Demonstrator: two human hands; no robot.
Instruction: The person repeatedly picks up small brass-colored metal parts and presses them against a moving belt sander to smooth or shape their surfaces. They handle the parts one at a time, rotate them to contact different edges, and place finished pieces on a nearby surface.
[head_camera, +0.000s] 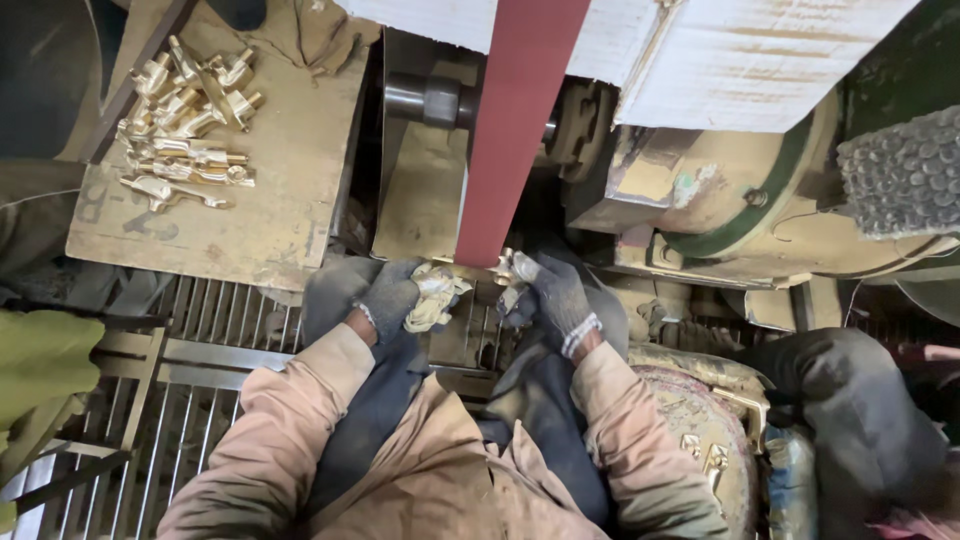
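- Holding a small brass part (497, 267) up against the bottom end of a red sanding belt (515, 130), both gloved hands meet in the middle of the view.
- The left hand (392, 296) is in a dark glove, and its fingers are curled shut around a pale, bunched-up rag (433, 297).
- The rag touches the left end of the brass part, so the left hand seems to hold the part through the cloth, but the view is too poor here to be sure.
- The right hand (553, 292) is in a dark glove too, and its fingers are closed on the right end of the brass part.
- The brass part sits between the two hands, right at the lower edge of the belt.
- The belt runs up and away, past a dark metal roller (425, 98).
- A dusty cardboard sheet (290, 170) lies to the left, near the machine.
- A pile of shiny brass fittings (190, 120) rests on the far left side of that sheet, well apart from the hands.
- A metal grate (215, 320) lies under the arms.
- A big, dirty round machine housing (760, 200) sits to the right of the belt.
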